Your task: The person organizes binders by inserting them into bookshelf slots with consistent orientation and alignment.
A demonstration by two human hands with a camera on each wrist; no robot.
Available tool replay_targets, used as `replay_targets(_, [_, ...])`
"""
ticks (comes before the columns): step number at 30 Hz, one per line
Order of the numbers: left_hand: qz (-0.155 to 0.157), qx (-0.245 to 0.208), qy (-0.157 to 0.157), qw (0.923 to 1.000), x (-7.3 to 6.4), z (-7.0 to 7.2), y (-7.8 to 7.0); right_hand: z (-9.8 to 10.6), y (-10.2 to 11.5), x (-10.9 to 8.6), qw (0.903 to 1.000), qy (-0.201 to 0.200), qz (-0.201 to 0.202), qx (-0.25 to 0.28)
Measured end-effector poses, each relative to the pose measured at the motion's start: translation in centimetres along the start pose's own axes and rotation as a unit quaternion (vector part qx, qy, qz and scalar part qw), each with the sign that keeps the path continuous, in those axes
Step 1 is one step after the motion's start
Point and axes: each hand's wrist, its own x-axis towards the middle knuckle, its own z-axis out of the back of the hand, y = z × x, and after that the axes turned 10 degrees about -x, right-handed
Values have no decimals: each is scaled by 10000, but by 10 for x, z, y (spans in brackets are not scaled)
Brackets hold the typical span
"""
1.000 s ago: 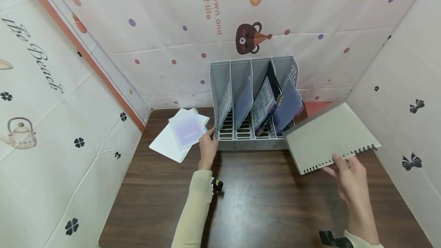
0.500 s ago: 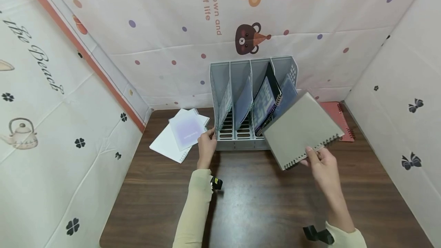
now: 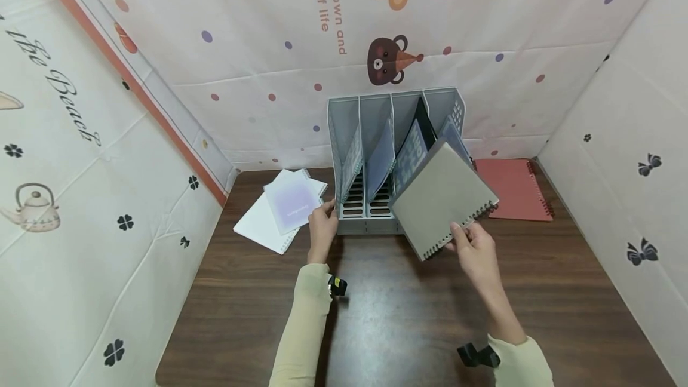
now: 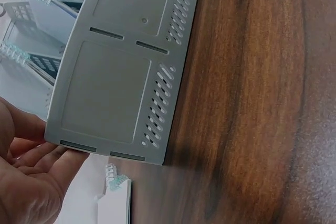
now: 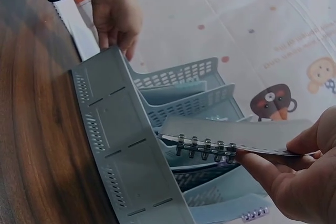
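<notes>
My right hand (image 3: 478,254) pinches a grey-covered spiral notebook (image 3: 442,199) by its coil-bound edge, thumb on top. Tilted, it overlaps the right-hand compartments of a grey desk file rack (image 3: 371,227) in the head view. The right wrist view has the notebook's black coils (image 5: 207,148) over the rack's slots. With thumb and fingers my left hand (image 3: 323,229) grips the rack's front left corner, seen closely in the left wrist view. Thin notebooks lean in the rack: a pale one (image 3: 352,163), a blue one (image 3: 380,160), and a dark spiral one (image 3: 411,157) partly hidden.
Left of the rack, a lilac notebook (image 3: 292,202) lies on white notebooks (image 3: 260,229). A red spiral notebook (image 3: 513,190) lies to its right. Cartoon-printed white sheeting (image 3: 258,124) rises behind and on both sides of the brown wooden table (image 3: 387,315).
My right hand has carried the grey notebook leftward, from right of the rack to in front of its right-hand compartments, uncovering the red notebook. My left hand keeps its grip on the rack.
</notes>
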Motion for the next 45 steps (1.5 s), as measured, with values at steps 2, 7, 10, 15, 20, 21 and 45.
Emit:
replay_targets(2, [-19, -6, -6, 10000, -1, 0, 0, -3, 0, 2, 10000, -22, 24, -31])
replay_targets(7, [22, 29, -17, 10000, -1, 1, 0, -11, 1, 7, 9995, -237, 170, -155])
replay_targets(10, [31, 47, -39, 10000, -1, 1, 0, -16, 3, 10, 9986, -390, 294, -188])
replay_targets(15, [-39, -26, -39, 10000, -1, 1, 1, -24, 8, 16, 9961, -671, 462, -335])
replay_targets(20, [-46, 3, -57, 10000, 0, 1, 3, -38, 9, 26, 9931, -929, 492, -520])
replay_targets(21, [-33, -4, -55, 10000, 0, 1, 3, -41, 10, 28, 9923, -994, 509, -528])
replay_targets(45, [-66, -220, -12, 9997, -4, 1, 0, -111, 42, 88, 9899, -717, 1184, -311])
